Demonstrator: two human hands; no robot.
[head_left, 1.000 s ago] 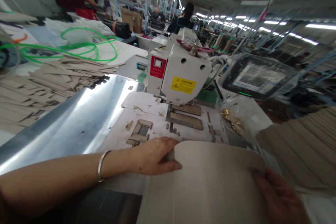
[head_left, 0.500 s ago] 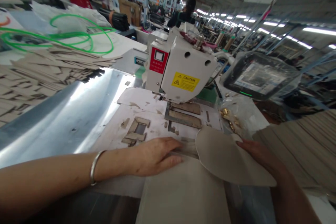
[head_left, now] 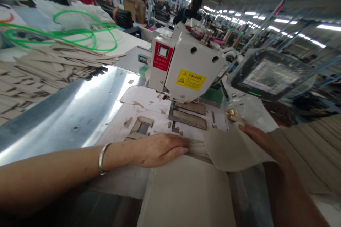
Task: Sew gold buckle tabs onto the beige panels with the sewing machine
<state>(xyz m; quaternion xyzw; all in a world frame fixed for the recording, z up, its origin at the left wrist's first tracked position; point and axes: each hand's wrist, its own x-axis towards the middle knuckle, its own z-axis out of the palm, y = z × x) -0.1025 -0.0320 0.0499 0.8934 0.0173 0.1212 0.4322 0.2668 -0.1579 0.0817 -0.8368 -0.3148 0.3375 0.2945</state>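
Note:
My left hand (head_left: 157, 150) lies flat, fingers stretched, pressing on the top of a stack of beige material pieces (head_left: 186, 191) in front of me. My right hand (head_left: 259, 140) holds one beige piece (head_left: 231, 149) lifted off the stack, thumb on top and the other fingers hidden beneath it. The lifted piece hangs just right of the stack, close to the white machine (head_left: 186, 67) and its metal clamp frame (head_left: 188, 115) on the paper-covered bed.
A clear bag of gold metal parts (head_left: 234, 113) lies right of the clamp. A tilted screen (head_left: 271, 74) stands at the right. Piles of beige pieces (head_left: 39, 74) and a green hose (head_left: 66, 35) lie left, more pieces (head_left: 314, 152) at the right. Other people work far behind.
My right hand peeled the top beige piece off the stack and carried it to the right and toward the machine. My left hand stayed pressing on the stack.

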